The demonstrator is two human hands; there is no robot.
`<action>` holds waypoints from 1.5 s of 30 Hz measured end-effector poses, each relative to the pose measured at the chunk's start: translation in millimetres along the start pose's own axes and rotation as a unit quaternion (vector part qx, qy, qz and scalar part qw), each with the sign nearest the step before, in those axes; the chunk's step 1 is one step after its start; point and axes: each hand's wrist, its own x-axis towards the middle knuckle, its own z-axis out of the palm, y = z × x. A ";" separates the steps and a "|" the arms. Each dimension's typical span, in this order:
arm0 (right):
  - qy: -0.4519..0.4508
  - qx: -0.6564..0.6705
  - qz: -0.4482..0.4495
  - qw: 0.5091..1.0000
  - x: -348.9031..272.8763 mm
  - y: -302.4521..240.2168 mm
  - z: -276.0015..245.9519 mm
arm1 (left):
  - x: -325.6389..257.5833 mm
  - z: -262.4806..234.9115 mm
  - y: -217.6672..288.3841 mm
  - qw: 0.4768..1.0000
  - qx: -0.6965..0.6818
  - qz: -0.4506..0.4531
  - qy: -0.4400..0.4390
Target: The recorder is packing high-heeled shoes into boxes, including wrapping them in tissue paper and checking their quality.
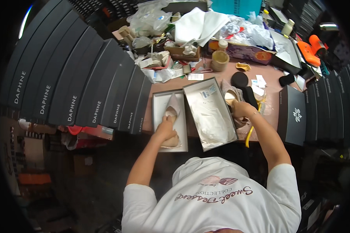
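My left hand (165,130) is closed on a pale pointed-toe shoe (172,105) inside a narrow white-lined box part (158,116). The shoe's toe points away from me, and its heel end lies below my hand. To the right, my right hand (243,110) is closed around part of another pale, glittery shoe (230,91), just outside a second box part (232,126). Its fingertips are partly hidden behind the shoe. White tissue paper (212,122) lines that second box part, which sits tilted between my hands.
Dark shoe boxes (72,70) stand stacked at the left, with more dark boxes (293,114) at the right. Behind are a jar (220,61), a round black item (239,79), crumpled paper (252,33) and an orange tool (309,53). A yellow tape (249,136) hangs at the table's front edge.
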 end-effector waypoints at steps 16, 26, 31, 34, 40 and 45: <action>0.000 0.627 -0.151 0.764 -98.5 -62.5 -42.6 | -87.9 -49.5 66.5 0.709 -0.675 0.190 -0.073; -0.249 0.764 -0.218 0.554 -87.8 -93.8 14.3 | -83.4 -11.4 77.8 0.666 -0.710 0.189 -0.127; -0.236 0.757 -0.206 0.573 -76.6 -85.9 9.7 | -73.8 -11.8 82.9 0.668 -0.718 0.157 -0.115; -0.069 0.577 -0.142 0.801 -67.0 -86.7 -8.2 | -72.7 -16.4 82.5 0.715 -0.691 0.040 -0.096; 0.210 0.334 -0.188 0.900 -72.5 -115.9 -13.4 | -106.6 0.9 80.0 0.731 -0.654 0.033 -0.192; 0.165 0.483 -0.223 0.831 -80.0 -124.5 17.9 | -113.3 21.4 101.6 0.612 -0.786 -0.034 -0.081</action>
